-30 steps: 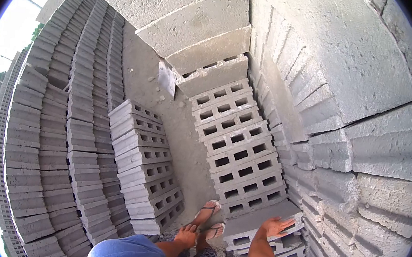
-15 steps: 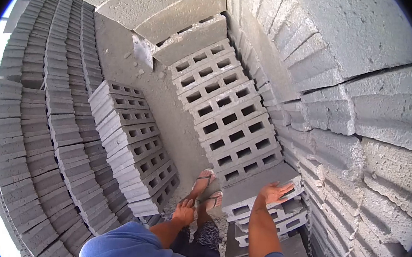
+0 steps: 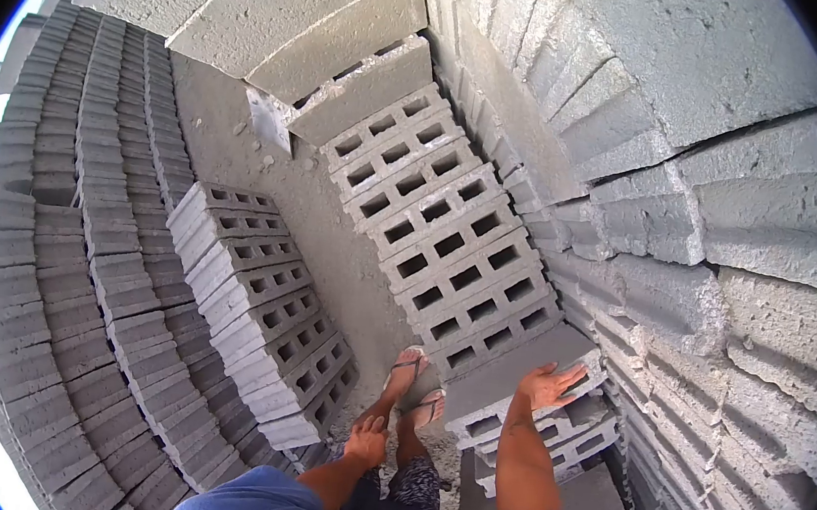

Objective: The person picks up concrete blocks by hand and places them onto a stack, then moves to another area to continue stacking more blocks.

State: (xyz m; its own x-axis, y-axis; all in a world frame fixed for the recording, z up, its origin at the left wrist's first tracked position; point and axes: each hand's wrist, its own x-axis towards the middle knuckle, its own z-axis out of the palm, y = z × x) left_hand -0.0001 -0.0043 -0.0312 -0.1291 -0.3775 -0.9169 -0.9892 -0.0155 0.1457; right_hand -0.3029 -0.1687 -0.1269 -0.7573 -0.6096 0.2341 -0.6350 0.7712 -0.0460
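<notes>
A right hand (image 3: pixel 551 385), fingers outspread, stays laid on a block (image 3: pixel 503 377) at the near end of a row of hollow blocks (image 3: pixel 430 255); left hand (image 3: pixel 367 440), grip unclear, rests at the leg, left of that row; block unshifted, handling seemingly paused.

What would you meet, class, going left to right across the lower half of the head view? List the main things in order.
Long rows of stacked blocks, shorter row of hollow blocks, left hand, sandalled feet, right hand, tall wall of blocks.
</notes>
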